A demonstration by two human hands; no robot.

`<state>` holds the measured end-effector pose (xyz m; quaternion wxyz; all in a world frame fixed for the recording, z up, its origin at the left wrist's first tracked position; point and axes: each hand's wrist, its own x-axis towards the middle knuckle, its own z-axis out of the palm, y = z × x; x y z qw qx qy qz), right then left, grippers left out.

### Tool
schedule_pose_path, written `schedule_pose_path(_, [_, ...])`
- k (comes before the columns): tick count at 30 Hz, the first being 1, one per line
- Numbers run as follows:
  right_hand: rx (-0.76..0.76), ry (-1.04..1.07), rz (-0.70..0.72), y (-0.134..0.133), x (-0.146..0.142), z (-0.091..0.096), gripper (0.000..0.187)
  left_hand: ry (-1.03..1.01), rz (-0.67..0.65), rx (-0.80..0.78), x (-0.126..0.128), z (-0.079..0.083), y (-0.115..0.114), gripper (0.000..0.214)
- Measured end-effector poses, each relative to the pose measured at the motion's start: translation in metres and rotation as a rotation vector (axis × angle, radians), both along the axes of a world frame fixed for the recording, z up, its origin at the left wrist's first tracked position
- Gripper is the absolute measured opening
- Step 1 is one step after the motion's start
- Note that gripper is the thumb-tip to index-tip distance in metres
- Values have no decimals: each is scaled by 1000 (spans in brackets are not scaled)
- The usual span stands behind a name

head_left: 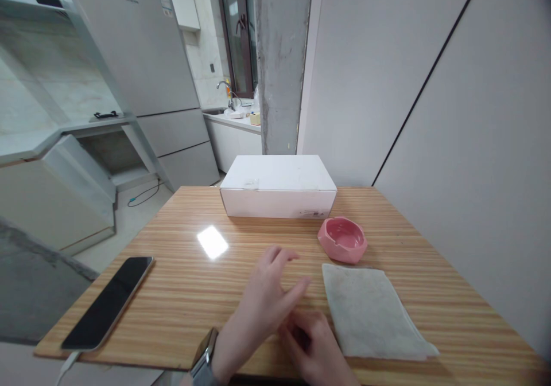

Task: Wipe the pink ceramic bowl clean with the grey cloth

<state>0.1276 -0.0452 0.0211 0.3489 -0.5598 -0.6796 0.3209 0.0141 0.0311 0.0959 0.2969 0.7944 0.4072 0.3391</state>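
Note:
My left hand (269,291) hovers over the near middle of the wooden table, its fingers and thumb apart with nothing between them. A smartwatch (204,354) is on that wrist. Just below the left palm is my right hand (316,343), its fingers curled in and closed; whatever they may pinch is hidden. Close to the right hand, on its right side, a folded pale grey cloth (374,311) lies flat. Beyond the cloth sits a pink ashtray (342,240) with notches in its rim. Neither hand appears to touch the cloth or the ashtray.
A white cardboard box (278,202) stands at the table's far edge. At the left edge lies a black phone (109,303) with a white cable (68,367) plugged in. The wooden table (181,231) meets a white panel wall (387,59) on the right.

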Motion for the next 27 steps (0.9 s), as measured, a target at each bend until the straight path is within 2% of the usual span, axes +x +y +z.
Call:
schedule_pose_path(2, [22, 8, 0, 0, 0, -2, 37, -92, -163, 47, 28, 15, 14, 51])
schedule_pose_path(3, [41, 3, -6, -1, 0, -2, 38, -133, -206, 64, 44, 16, 22, 64])
schedule_pose_path(5, [82, -16, -39, -1, 1, -3, 37, -156, -244, 54, 75, 7, 39, 95])
schedule_pose_path(7, [104, -41, -56, -2, 2, -2, 35, -171, -235, 10, 102, -12, 56, 115])
schedule_pose_path(9, [102, -63, -43, -2, 3, 1, 34, -178, -238, -23, 121, -31, 68, 122])
schedule_pose_path(11, [95, -70, -22, -2, 3, 4, 34, -191, -242, -40, 133, -44, 73, 120])
schedule_pose_path(14, [96, -67, -18, -2, 2, 5, 33, -230, -216, -62, 138, -47, 73, 106])
schedule_pose_path(17, [94, -80, -20, -1, 2, 3, 33, -284, -172, -51, 130, -40, 68, 94])
schedule_pose_path(20, [108, -95, -15, 0, 3, 0, 34, -341, -103, -31, 103, -33, 66, 86])
schedule_pose_path(23, [116, -103, -2, -1, 3, -1, 36, -394, 5, -63, 54, -30, 67, 87])
schedule_pose_path(27, [110, -139, 7, -3, 3, -1, 37, -396, 163, -84, -27, -30, 76, 81])
